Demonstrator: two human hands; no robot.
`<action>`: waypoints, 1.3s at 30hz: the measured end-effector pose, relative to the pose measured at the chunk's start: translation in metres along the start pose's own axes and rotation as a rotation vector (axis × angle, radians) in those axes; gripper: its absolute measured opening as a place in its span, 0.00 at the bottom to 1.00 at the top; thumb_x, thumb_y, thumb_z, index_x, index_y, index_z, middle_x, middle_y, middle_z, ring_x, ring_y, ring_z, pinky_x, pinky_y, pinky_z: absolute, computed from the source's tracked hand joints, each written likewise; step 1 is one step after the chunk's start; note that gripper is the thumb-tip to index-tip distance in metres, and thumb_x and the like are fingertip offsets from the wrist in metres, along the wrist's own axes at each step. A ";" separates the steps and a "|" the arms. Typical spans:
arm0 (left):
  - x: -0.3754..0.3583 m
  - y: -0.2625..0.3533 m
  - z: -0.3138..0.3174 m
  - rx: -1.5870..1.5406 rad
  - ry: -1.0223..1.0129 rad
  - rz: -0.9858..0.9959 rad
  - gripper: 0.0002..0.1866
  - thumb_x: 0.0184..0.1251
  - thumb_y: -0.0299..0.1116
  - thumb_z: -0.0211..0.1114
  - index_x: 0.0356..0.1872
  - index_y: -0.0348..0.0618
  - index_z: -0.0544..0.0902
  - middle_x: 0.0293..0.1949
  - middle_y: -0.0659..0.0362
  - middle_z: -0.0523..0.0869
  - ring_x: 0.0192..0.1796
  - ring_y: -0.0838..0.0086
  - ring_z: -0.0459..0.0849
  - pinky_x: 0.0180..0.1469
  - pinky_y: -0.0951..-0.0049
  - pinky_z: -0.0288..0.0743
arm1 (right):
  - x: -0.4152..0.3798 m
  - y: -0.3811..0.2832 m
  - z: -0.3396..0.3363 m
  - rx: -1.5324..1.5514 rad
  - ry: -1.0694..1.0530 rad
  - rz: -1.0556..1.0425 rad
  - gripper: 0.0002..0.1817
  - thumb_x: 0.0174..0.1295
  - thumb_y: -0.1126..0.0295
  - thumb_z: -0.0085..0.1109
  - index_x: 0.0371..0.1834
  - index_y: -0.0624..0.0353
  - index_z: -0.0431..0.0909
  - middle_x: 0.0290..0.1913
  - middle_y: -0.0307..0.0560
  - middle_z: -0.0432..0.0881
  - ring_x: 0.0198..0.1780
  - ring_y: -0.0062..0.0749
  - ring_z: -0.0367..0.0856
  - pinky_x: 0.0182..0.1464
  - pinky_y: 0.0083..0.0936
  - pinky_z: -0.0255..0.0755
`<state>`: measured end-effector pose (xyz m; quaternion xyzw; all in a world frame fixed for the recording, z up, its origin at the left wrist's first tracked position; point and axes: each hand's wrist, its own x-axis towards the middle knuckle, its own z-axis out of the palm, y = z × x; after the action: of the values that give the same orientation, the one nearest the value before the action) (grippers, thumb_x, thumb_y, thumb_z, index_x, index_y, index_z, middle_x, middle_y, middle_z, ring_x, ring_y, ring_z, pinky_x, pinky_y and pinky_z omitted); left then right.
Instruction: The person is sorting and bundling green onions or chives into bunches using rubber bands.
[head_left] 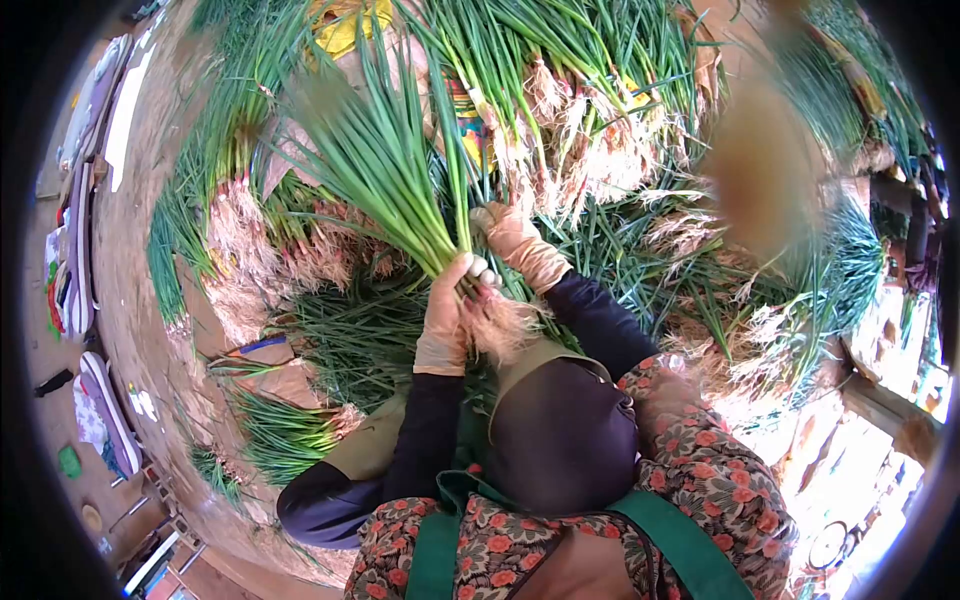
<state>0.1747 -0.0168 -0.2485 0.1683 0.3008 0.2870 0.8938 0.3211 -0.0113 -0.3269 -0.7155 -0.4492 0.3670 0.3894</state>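
My left hand [446, 310], in a pale glove, is closed around a bunch of green onions [405, 195] just above the bulbs. Their leaves fan up and to the left, and the pale, stringy roots [497, 325] hang toward my lap. To the right is my right hand [512, 243], gloved too, with its fingers curled among green leaves beside the bunch. What those fingers hold, if anything, is hidden. Just beyond it lies a large pile of green onions [590, 130], roots facing me.
More green onions [235, 225] lie in a heap at the left, with a smaller bundle [285, 435] nearer me. Loose leaves [350, 330] cover the ground in front. A blue-handled tool [263, 344] lies at the left. A blurred brown shape [755, 170] blocks part of the right side.
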 end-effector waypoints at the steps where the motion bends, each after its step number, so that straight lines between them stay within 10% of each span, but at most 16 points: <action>1: -0.003 0.000 0.000 -0.158 -0.066 0.014 0.11 0.65 0.37 0.58 0.28 0.42 0.72 0.25 0.61 0.75 0.31 0.73 0.77 0.43 0.67 0.72 | -0.002 -0.011 -0.017 0.030 -0.165 0.230 0.16 0.63 0.61 0.52 0.42 0.65 0.77 0.35 0.58 0.81 0.35 0.50 0.79 0.39 0.34 0.74; 2: -0.005 0.000 0.002 -0.212 -0.025 0.006 0.11 0.65 0.38 0.58 0.29 0.42 0.72 0.26 0.61 0.75 0.31 0.73 0.77 0.43 0.68 0.72 | 0.006 0.055 0.002 -0.599 -0.260 -0.342 0.17 0.62 0.60 0.52 0.44 0.63 0.78 0.40 0.59 0.81 0.43 0.50 0.80 0.46 0.35 0.73; 3: -0.006 0.002 0.005 -0.267 0.017 0.002 0.11 0.65 0.39 0.58 0.29 0.42 0.72 0.26 0.61 0.75 0.31 0.73 0.77 0.42 0.68 0.73 | 0.000 0.067 -0.005 -0.320 -0.470 -0.370 0.19 0.63 0.54 0.53 0.44 0.59 0.77 0.40 0.52 0.82 0.45 0.46 0.79 0.48 0.30 0.73; 5: -0.011 0.007 0.017 -0.230 0.033 0.006 0.11 0.67 0.38 0.57 0.38 0.41 0.73 0.31 0.60 0.78 0.32 0.73 0.77 0.39 0.69 0.73 | -0.029 -0.014 -0.042 -0.388 -0.555 -0.060 0.18 0.61 0.54 0.54 0.47 0.54 0.77 0.43 0.59 0.81 0.47 0.50 0.79 0.48 0.36 0.73; 9: 0.010 0.005 0.009 -0.275 -0.068 -0.062 0.19 0.67 0.36 0.57 0.55 0.41 0.69 0.32 0.60 0.80 0.33 0.72 0.78 0.38 0.69 0.74 | 0.006 -0.006 -0.076 -0.102 0.330 0.106 0.24 0.60 0.46 0.53 0.42 0.57 0.79 0.33 0.57 0.82 0.38 0.51 0.82 0.42 0.37 0.74; 10: 0.013 0.009 0.013 -0.351 -0.157 -0.114 0.21 0.66 0.35 0.58 0.58 0.43 0.69 0.31 0.59 0.79 0.36 0.72 0.79 0.41 0.66 0.75 | 0.021 0.000 -0.082 -0.118 0.148 0.128 0.23 0.61 0.47 0.53 0.40 0.58 0.80 0.31 0.57 0.82 0.36 0.49 0.82 0.41 0.36 0.73; 13: 0.009 0.011 0.036 -0.203 0.203 -0.064 0.16 0.67 0.34 0.56 0.53 0.40 0.72 0.30 0.63 0.79 0.31 0.72 0.79 0.46 0.63 0.75 | 0.014 -0.010 -0.077 -0.089 -0.022 0.160 0.22 0.61 0.50 0.54 0.37 0.60 0.81 0.28 0.57 0.82 0.34 0.45 0.82 0.37 0.34 0.74; 19: 0.020 0.015 0.000 0.074 0.203 -0.108 0.18 0.66 0.34 0.57 0.54 0.39 0.72 0.40 0.54 0.80 0.42 0.64 0.81 0.42 0.69 0.78 | -0.059 -0.062 -0.081 -0.388 -0.529 -0.112 0.16 0.60 0.64 0.58 0.51 0.52 0.75 0.43 0.52 0.81 0.45 0.40 0.81 0.50 0.29 0.74; 21: 0.022 0.001 0.000 -0.013 0.245 0.043 0.19 0.66 0.34 0.56 0.56 0.40 0.71 0.38 0.56 0.80 0.40 0.66 0.80 0.41 0.67 0.77 | -0.042 -0.010 -0.083 0.052 -0.308 -0.226 0.12 0.61 0.65 0.55 0.47 0.51 0.76 0.40 0.50 0.82 0.43 0.42 0.81 0.45 0.31 0.74; 22: 0.024 0.000 -0.003 -0.179 -0.103 0.052 0.21 0.67 0.37 0.56 0.59 0.42 0.69 0.37 0.60 0.79 0.39 0.68 0.79 0.43 0.62 0.75 | -0.024 0.008 -0.086 0.014 -0.056 -0.162 0.13 0.61 0.65 0.56 0.49 0.51 0.76 0.41 0.48 0.82 0.43 0.37 0.81 0.44 0.30 0.74; 23: 0.021 0.004 0.003 -0.175 -0.036 0.068 0.20 0.67 0.38 0.55 0.57 0.44 0.69 0.35 0.62 0.78 0.37 0.67 0.78 0.44 0.57 0.72 | -0.004 0.021 -0.076 0.590 0.202 0.040 0.15 0.62 0.60 0.56 0.47 0.55 0.76 0.38 0.51 0.82 0.41 0.41 0.81 0.44 0.32 0.74; 25: 0.015 0.016 0.011 -0.281 -0.091 -0.077 0.19 0.67 0.38 0.56 0.56 0.44 0.70 0.35 0.62 0.78 0.38 0.65 0.78 0.45 0.58 0.72 | 0.028 0.055 -0.091 -0.356 0.295 0.050 0.21 0.60 0.52 0.56 0.43 0.60 0.76 0.33 0.56 0.83 0.39 0.49 0.82 0.44 0.36 0.73; 29: 0.014 0.020 -0.008 -0.122 0.055 -0.078 0.22 0.65 0.37 0.58 0.59 0.41 0.69 0.38 0.60 0.79 0.46 0.63 0.78 0.47 0.50 0.76 | 0.012 -0.005 -0.085 -0.340 0.104 0.065 0.17 0.60 0.55 0.55 0.41 0.57 0.79 0.32 0.53 0.83 0.36 0.45 0.83 0.41 0.36 0.75; 33: 0.022 0.013 -0.014 0.028 0.243 -0.041 0.20 0.65 0.38 0.59 0.54 0.37 0.73 0.26 0.58 0.80 0.20 0.75 0.79 0.23 0.82 0.78 | -0.047 -0.025 -0.055 -0.351 -0.219 -0.382 0.15 0.61 0.61 0.54 0.49 0.50 0.78 0.39 0.52 0.82 0.39 0.44 0.82 0.41 0.33 0.76; 36: 0.024 0.009 -0.013 -0.122 0.030 -0.092 0.14 0.64 0.41 0.59 0.41 0.40 0.76 0.29 0.57 0.78 0.31 0.69 0.79 0.34 0.70 0.78 | -0.047 -0.029 -0.077 -0.345 -0.571 -0.429 0.15 0.62 0.63 0.52 0.51 0.52 0.77 0.45 0.54 0.80 0.47 0.43 0.80 0.48 0.32 0.74; 39: 0.004 0.023 0.018 -0.213 -0.080 -0.050 0.14 0.63 0.44 0.58 0.34 0.43 0.73 0.33 0.55 0.76 0.39 0.64 0.76 0.46 0.61 0.72 | 0.013 0.002 -0.083 -0.297 -0.041 -0.361 0.13 0.65 0.69 0.49 0.49 0.60 0.78 0.49 0.53 0.81 0.52 0.39 0.79 0.54 0.31 0.72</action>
<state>0.1795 0.0014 -0.2261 0.0764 0.2367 0.2880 0.9248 0.3986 -0.0187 -0.2956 -0.6656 -0.6266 0.2357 0.3299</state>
